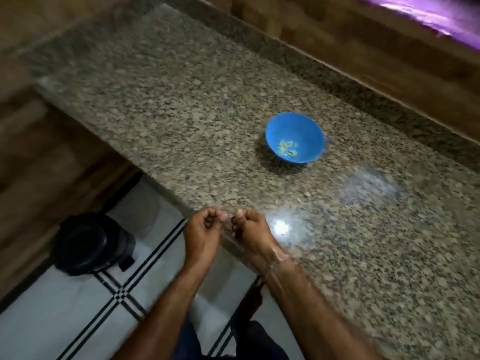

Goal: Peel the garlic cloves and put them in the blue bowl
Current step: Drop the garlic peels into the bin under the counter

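The blue bowl [306, 131] stands on the granite counter [181, 105], with several pale peeled garlic cloves [287, 148] lying in its bottom. My left hand [204, 233] and my right hand [250, 228] are side by side at the counter's front edge, well in front of the bowl. Both have their fingers curled in, and the thumbs nearly meet. The frame is blurred by motion, and no clove shows between the fingers, so I cannot tell whether either hand holds anything.
A black round bin [89, 244] stands on the white tiled floor [65, 320] below and left of the counter edge. Wooden panels run along the counter's far side [363, 48]. A bright light reflection [281, 227] lies on the granite beside my right hand.
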